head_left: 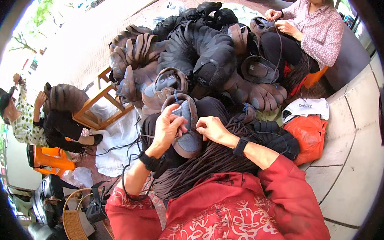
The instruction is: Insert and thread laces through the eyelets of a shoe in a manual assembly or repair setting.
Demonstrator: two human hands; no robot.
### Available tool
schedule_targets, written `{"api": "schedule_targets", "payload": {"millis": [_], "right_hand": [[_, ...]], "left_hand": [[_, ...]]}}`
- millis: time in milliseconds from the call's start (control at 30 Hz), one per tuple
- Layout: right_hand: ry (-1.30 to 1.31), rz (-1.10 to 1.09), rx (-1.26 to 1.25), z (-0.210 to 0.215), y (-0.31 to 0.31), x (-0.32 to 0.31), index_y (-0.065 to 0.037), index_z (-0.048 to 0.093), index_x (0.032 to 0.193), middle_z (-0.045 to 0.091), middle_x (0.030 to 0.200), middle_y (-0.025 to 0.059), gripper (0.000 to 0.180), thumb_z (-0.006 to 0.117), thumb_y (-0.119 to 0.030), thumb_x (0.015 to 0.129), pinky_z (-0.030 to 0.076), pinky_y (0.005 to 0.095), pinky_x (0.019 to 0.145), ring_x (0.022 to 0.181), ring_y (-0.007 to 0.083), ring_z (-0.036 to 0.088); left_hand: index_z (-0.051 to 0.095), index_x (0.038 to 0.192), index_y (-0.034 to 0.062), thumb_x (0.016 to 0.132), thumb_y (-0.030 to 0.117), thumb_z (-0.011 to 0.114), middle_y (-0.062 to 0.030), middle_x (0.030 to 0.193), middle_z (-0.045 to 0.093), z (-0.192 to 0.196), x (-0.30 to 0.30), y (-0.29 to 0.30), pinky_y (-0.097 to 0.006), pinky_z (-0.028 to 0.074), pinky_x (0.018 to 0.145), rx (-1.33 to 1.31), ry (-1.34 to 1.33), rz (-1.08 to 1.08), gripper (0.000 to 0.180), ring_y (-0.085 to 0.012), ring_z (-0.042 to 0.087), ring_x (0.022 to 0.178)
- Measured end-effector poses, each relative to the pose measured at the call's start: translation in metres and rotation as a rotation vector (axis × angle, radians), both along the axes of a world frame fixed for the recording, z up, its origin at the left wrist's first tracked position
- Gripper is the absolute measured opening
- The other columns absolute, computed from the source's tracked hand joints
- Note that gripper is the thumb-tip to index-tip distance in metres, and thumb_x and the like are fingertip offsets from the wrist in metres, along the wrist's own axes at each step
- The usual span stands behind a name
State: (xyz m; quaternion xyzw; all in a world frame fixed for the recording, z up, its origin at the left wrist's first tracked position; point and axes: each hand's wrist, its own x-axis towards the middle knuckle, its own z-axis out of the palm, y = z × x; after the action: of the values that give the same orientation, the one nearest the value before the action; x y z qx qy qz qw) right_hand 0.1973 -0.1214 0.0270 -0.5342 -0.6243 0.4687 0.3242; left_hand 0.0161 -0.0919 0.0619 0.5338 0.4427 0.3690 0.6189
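Hands (168, 127) prob. on gry shoe (188, 145)

Bright daylight, paved ground (94, 60), pale stone ledge (340, 191) at right, wooden stool (117, 117), orange stool (66, 163), green foliage (34, 17)

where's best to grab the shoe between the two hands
Take the shoe by its collar, probably on the right side, from above: the opening faces up, and that rim is clear of the left hand, which overlaps the other side.
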Motion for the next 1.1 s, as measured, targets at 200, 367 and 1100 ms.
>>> {"api": "schedule_targets", "payload": {"millis": [200, 367, 1100], "right_hand": [[-0.052, 0.052, 0.013, -0.007, 0.003, 0.005, 0.004, 0.059, 0.076, 0.060, 0.060, 0.0124, 0.011, 0.059, -0.006, 0.075, 0.047, 0.0293, 0.046, 0.048, 0.0167, 0.059], [-0.068, 0.052, -0.085, -0.003, 0.002, 0.014, 0.004, 0.060, 0.073, 0.059, 0.058, 0.0124, 0.013, 0.060, -0.010, 0.073, 0.046, 0.0300, 0.047, 0.049, 0.0161, 0.058], [0.090, 0.057, -0.164, 0.000, -0.011, -0.001, 0.003, 0.057, 0.078, 0.061, 0.063, 0.0093, 0.013, 0.055, -0.010, 0.078, 0.050, 0.0279, 0.047, 0.052, 0.0156, 0.061]], "left_hand": [[0.055, 0.101, -0.0042, 0.084, 0.006, 0.055, -0.0111, 0.082, 0.062, -0.020, 0.016, -0.003, -0.022, 0.048, 0.049, -0.010, 0.072, 0.038, 0.021, -0.0139, 0.060, 0.065], [0.062, 0.081, 0.0012, 0.075, 0.009, 0.060, -0.0140, 0.074, 0.061, -0.013, 0.032, 0.002, -0.035, 0.047, 0.059, 0.786, 0.574, -0.110, 0.010, -0.0266, 0.059, 0.065], [0.062, 0.079, -0.0019, 0.079, 0.012, 0.061, -0.0024, 0.064, 0.059, -0.010, 0.017, 0.012, -0.021, 0.045, 0.053, 0.063, 0.354, -0.189, 0.014, -0.0078, 0.055, 0.057]]}}
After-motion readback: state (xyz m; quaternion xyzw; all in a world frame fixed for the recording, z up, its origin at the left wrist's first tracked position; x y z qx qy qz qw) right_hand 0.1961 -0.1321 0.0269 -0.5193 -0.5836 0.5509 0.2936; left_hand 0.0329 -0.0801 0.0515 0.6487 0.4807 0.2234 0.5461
